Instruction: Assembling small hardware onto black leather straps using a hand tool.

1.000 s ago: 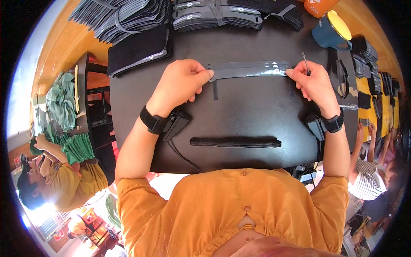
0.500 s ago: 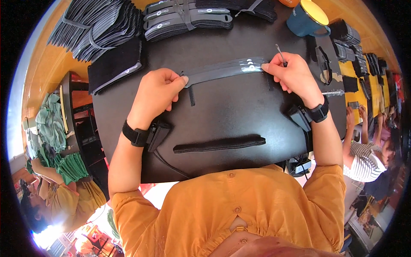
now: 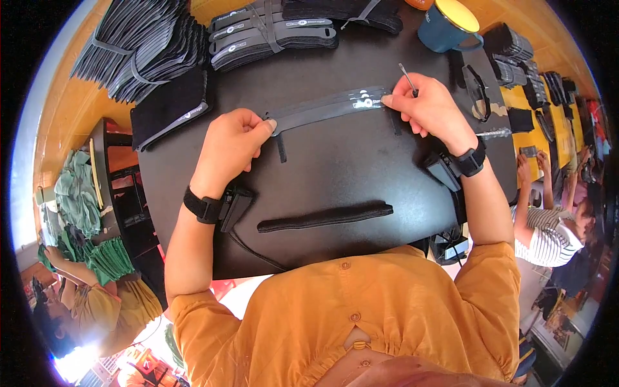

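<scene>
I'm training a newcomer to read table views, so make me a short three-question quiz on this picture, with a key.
1. True or false: the right hand holds a thin metal tool.
2. Which is nearest the orange shirt: (a) mug, (b) black strip, (c) tied stacks?
3. What lies between the left hand and right hand, touched by both?

Key: 1. True. 2. b. 3. The grey strip.

Dark table (image 3: 322, 171): folded black strip (image 3: 325, 217) near front edge; strapped stacks (image 3: 303, 37), blue mug (image 3: 440, 33) toward back
</scene>
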The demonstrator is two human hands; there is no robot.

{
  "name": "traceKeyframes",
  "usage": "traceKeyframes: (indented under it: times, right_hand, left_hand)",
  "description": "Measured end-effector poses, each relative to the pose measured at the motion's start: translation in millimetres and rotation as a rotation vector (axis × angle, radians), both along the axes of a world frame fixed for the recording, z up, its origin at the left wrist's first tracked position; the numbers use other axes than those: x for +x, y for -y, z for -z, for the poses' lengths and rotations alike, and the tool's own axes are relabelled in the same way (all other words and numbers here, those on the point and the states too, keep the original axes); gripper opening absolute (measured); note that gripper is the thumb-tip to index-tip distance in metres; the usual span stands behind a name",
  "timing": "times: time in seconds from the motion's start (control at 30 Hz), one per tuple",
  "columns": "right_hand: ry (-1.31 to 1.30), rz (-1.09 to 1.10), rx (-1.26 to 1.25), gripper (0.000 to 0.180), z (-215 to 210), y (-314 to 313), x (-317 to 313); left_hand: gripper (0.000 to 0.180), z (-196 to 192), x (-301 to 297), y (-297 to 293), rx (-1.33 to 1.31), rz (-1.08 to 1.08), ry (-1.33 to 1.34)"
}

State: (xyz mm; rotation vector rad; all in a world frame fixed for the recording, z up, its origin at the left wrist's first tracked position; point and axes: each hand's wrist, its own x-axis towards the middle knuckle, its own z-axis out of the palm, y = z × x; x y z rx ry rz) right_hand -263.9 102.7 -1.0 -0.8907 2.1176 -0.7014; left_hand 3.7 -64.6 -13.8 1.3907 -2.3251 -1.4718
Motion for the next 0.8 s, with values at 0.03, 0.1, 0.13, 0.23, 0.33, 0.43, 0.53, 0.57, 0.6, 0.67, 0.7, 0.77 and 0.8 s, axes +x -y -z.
traceKeyframes:
  times: [0.03,0.1,0.13,0.23,0.33,0.43,0.53,0.57,0.6,0.67,0.7,0.77,0.8]
  right_hand:
    - [0.023,-0.005,-0.029,0.025,0.5,-0.6,-1.3]
    - [0.046,-0.012,-0.063,0.025,-0.4,-0.8,-2.1]
    - [0.054,-0.013,-0.071,0.024,-1.5,-0.7,-1.9]
    - [0.098,0.01,-0.103,0.019,-2.7,-2.5,-1.5]
    - [0.162,0.033,-0.145,0.016,4.4,-0.7,-7.7]
    - [0.251,0.042,-0.211,0.016,6.0,-7.1,-18.7]
    - [0.303,0.004,-0.248,0.018,-15.0,-17.0,-17.6]
    - [0.291,-0.033,-0.244,0.02,-22.8,-22.5,-13.6]
    - [0.27,-0.091,-0.274,0.025,-25.6,-28.5,-6.8]
    - [0.159,-0.375,-0.321,0.033,-26.9,-41.1,6.2]
    - [0.024,-0.556,-0.435,0.036,-15.0,-47.7,11.3]
    - [-0.091,-0.804,-0.29,0.045,-25.3,-55.3,32.1]
    - [-0.164,-0.827,-0.278,0.049,-19.9,-62.2,42.3]
  left_hand:
    - [0.027,0.1,-0.4,0.6,-0.01,-0.001,0.009]
    - [0.027,0.4,-0.4,1.1,-0.024,-0.003,0.018]
    - [0.027,0.9,0.0,1.1,-0.038,-0.005,-0.005]
    - [0.027,1.1,1.2,2.3,-0.031,-0.012,-0.037]
    - [0.028,2.9,2.1,8.7,0.037,-0.024,-0.048]
    - [0.028,0.7,8.0,8.2,0.095,-0.027,-0.105]
    - [0.027,-6.0,21.9,-0.7,0.101,0.029,-0.167]
    - [0.027,-8.9,28.4,-7.1,0.091,0.088,-0.179]
    - [0.025,-17.5,34.6,-17.2,0.078,0.131,-0.165]
    - [0.026,-12.5,49.5,-32.5,-0.023,0.279,-0.269]
    - [0.028,-23.3,51.7,-40.8,-0.029,0.37,-0.187]
    - [0.032,-23.2,57.6,-56.1,-0.199,0.545,-0.228]
    - [0.035,-21.2,59.3,-62.7,-0.267,0.599,-0.232]
